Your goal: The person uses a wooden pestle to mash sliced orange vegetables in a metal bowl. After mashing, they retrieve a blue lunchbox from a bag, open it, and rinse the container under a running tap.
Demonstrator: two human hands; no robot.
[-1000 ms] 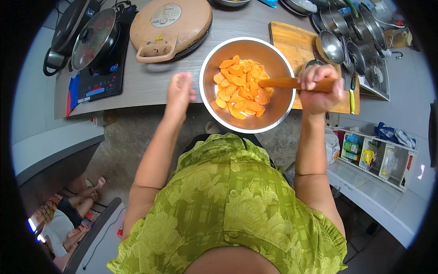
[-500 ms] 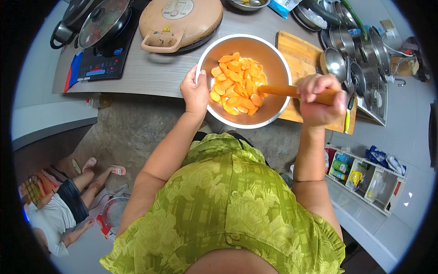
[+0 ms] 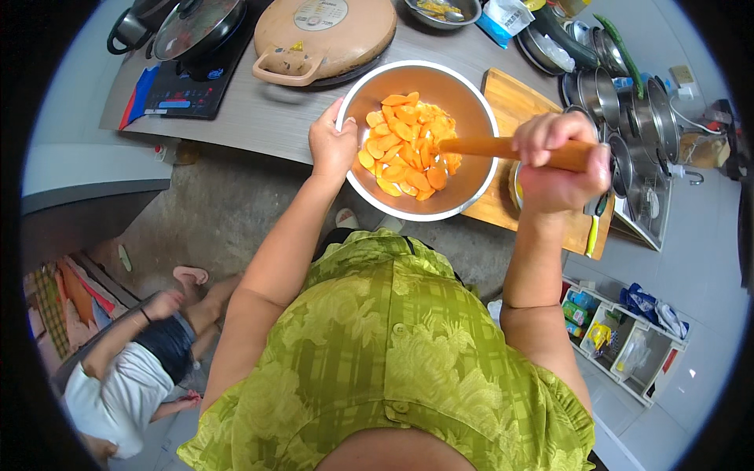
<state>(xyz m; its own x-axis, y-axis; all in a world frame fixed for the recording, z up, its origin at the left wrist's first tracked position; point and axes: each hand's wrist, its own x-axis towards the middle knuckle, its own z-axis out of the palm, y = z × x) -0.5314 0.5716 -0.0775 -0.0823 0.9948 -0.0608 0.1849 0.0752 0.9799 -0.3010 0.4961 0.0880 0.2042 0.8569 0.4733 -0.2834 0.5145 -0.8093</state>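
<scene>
A deep round metal bowl point(image 3: 465, 88) sits at the counter's front edge, partly over the cutting board. Inside it lie many orange carrot slices point(image 3: 391, 149), and those toward the right look mashed. My left hand point(image 3: 333, 143) grips the bowl's left rim, thumb on the inside. Closed in a fist, my right hand point(image 3: 559, 166) holds the thick end of a wooden rolling pin point(image 3: 481, 147). The pin slants down over the right rim, and its narrower end rests among the carrots.
A wooden cutting board point(image 3: 503, 102) with a green-handled knife point(image 3: 593, 234) is to the right, beside stacked pans. Behind stand a beige electric griddle point(image 3: 338, 39) and a lidded pan point(image 3: 200, 31) on an induction cooker. Another person point(image 3: 133, 385) is at the lower left.
The rolling pin's tip has shifted slightly left within the carrots, while my right fist moved a little right and up. The other person has leaned forward and come closer.
</scene>
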